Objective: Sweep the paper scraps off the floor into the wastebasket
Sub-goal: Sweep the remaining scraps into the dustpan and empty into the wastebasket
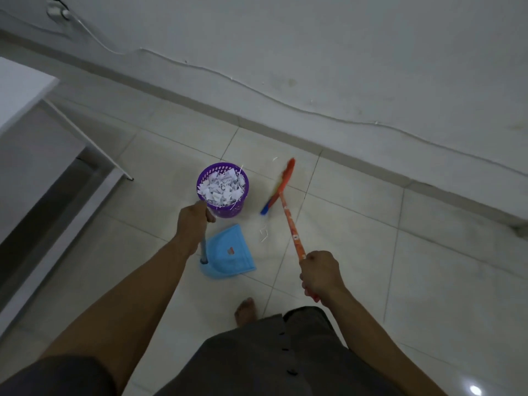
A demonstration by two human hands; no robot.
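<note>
A purple mesh wastebasket (225,208) stands on the tiled floor, heaped with white paper scraps (222,187). My left hand (192,222) is closed around the upright handle of a light blue dustpan (230,252), which rests on the floor just in front of the basket. My right hand (321,274) grips the orange handle of a broom (288,221). Its red and blue head (278,186) lies on the floor to the right of the basket. A few thin paper strips (264,234) lie between the dustpan and the broom, and one scrap (275,159) lies near the broom's tip.
A grey skirting and white wall (314,81) run diagonally behind the basket, with a thin cable (257,91) along the wall. A white table with a metal leg (85,132) stands at left. My bare foot (245,310) is on the tiles below the dustpan.
</note>
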